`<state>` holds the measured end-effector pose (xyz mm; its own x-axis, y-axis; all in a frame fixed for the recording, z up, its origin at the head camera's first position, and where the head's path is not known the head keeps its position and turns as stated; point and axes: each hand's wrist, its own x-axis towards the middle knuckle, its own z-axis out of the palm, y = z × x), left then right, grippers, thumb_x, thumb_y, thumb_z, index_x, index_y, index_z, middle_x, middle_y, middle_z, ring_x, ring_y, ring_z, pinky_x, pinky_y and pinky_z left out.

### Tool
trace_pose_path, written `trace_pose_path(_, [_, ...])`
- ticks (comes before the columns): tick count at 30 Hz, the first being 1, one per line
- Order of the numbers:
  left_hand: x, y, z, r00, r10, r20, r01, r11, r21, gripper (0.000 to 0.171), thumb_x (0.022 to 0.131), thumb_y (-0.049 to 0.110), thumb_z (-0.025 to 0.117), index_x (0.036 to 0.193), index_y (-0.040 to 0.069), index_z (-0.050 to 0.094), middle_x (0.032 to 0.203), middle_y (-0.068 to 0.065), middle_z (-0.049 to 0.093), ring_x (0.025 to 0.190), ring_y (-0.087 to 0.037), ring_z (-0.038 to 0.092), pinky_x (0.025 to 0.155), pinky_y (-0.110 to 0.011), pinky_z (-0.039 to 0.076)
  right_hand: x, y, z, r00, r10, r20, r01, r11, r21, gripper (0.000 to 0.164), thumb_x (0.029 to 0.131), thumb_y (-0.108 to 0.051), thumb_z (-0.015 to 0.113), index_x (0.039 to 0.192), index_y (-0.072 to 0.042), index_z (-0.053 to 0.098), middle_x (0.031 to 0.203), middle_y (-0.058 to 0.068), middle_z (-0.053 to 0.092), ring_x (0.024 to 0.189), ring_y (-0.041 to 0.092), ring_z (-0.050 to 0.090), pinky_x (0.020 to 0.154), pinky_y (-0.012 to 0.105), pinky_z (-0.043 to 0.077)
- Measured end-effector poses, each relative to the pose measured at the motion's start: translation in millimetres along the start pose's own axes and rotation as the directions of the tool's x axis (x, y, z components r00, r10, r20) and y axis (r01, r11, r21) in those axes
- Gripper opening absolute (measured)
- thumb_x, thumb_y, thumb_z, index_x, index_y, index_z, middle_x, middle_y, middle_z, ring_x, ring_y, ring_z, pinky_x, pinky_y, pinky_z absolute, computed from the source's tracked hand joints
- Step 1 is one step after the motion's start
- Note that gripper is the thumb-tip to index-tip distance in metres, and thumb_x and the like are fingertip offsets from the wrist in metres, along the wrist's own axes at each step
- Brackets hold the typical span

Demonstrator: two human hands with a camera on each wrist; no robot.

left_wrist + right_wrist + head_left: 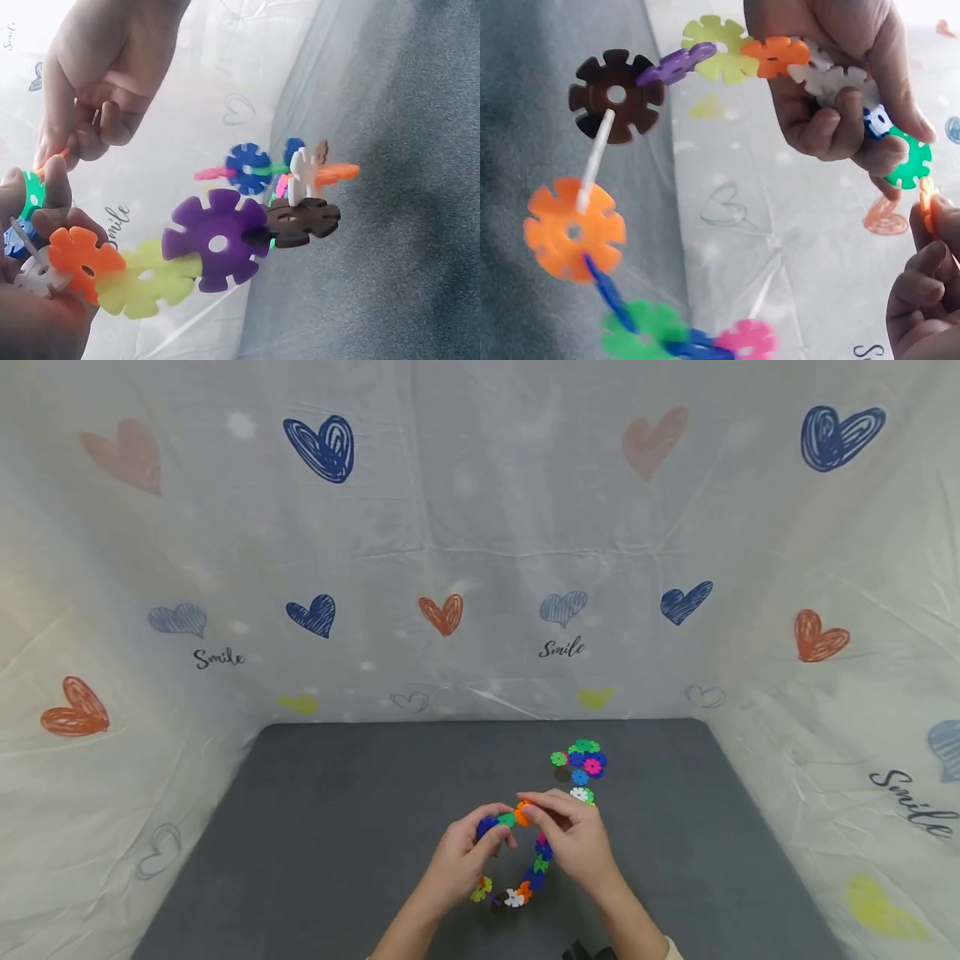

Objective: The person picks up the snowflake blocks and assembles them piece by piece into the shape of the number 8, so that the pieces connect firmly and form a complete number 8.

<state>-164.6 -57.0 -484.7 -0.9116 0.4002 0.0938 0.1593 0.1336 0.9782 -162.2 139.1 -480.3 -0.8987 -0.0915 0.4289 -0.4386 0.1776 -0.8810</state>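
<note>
A chain of colourful notched plastic discs hangs in a loop below both hands. My left hand (pixel 465 856) pinches a green disc (pixel 909 159) between thumb and fingers; blue and white discs lie beside it, partly hidden by the hand. In my right hand (pixel 573 839) is an orange disc (pixel 928 206), pinched edge-on, its rim right at the green disc's edge. From the left hand the loop runs through an orange disc (pixel 86 262), a yellow disc (pixel 148 279), a purple disc (pixel 217 241) and a brown disc (pixel 616 96), then on to a pink disc (pixel 748 341).
Loose discs (pixel 579 777) in green, blue, pink, brown and white lie on the dark grey table (pixel 360 827) beyond the right hand. A black object (pixel 588 952) shows at the bottom edge. Behind the table hangs a pale curtain (pixel 487 518) printed with hearts.
</note>
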Motion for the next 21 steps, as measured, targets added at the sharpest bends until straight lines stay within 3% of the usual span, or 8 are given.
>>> trace_pose_path(9, [0.5, -3.8, -1.0, 0.998, -0.001, 0.062, 0.005, 0.998, -0.065, 0.032, 0.106, 0.030, 0.052, 0.128, 0.009, 0.062, 0.095, -0.015, 0.070, 0.061, -0.004, 0.047, 0.048, -0.016, 0.037, -0.1, 7.1, -2.6, 0.997, 0.055, 0.047, -0.058, 0.996, 0.068, 0.020, 0.099, -0.007, 0.063, 0.115, -0.006, 0.075, 0.084, 0.012, 0.065, 0.060, 0.013, 0.046, 0.050, 0.026, 0.044])
trace_pose_path(16, [1.1, -3.3, 0.5, 0.995, 0.057, 0.087, -0.060, 0.998, 0.024, 0.033, 0.106, 0.027, 0.052, 0.133, 0.008, 0.059, 0.095, -0.012, 0.072, 0.058, -0.001, 0.044, 0.051, -0.016, 0.039, -1.0, 7.2, -2.2, 0.985, -0.169, 0.032, 0.169, 0.985, -0.012, 0.018, 0.092, 0.004, 0.068, 0.107, -0.001, 0.077, 0.088, 0.005, 0.073, 0.059, 0.011, 0.051, 0.047, 0.021, 0.043])
trace_pose_path(18, [1.2, -3.3, 1.6, 0.994, 0.062, 0.087, -0.064, 0.998, 0.018, 0.034, 0.107, 0.026, 0.052, 0.133, 0.007, 0.058, 0.094, -0.013, 0.072, 0.054, -0.001, 0.039, 0.048, -0.015, 0.035, -0.7, 7.1, -2.6, 0.987, -0.158, 0.032, 0.158, 0.987, 0.003, 0.019, 0.092, 0.005, 0.067, 0.108, 0.000, 0.076, 0.089, 0.007, 0.073, 0.062, 0.010, 0.054, 0.051, 0.020, 0.046])
trace_pose_path(21, [1.1, -3.9, 3.7, 0.996, 0.041, 0.076, -0.041, 0.999, 0.000, 0.034, 0.107, 0.028, 0.052, 0.133, 0.006, 0.058, 0.094, -0.012, 0.071, 0.052, -0.002, 0.039, 0.047, -0.015, 0.036, -2.4, 7.1, -3.0, 0.998, -0.069, 0.003, 0.069, 0.998, 0.015, 0.018, 0.094, 0.002, 0.067, 0.110, -0.002, 0.074, 0.088, 0.008, 0.072, 0.066, 0.009, 0.059, 0.056, 0.021, 0.051])
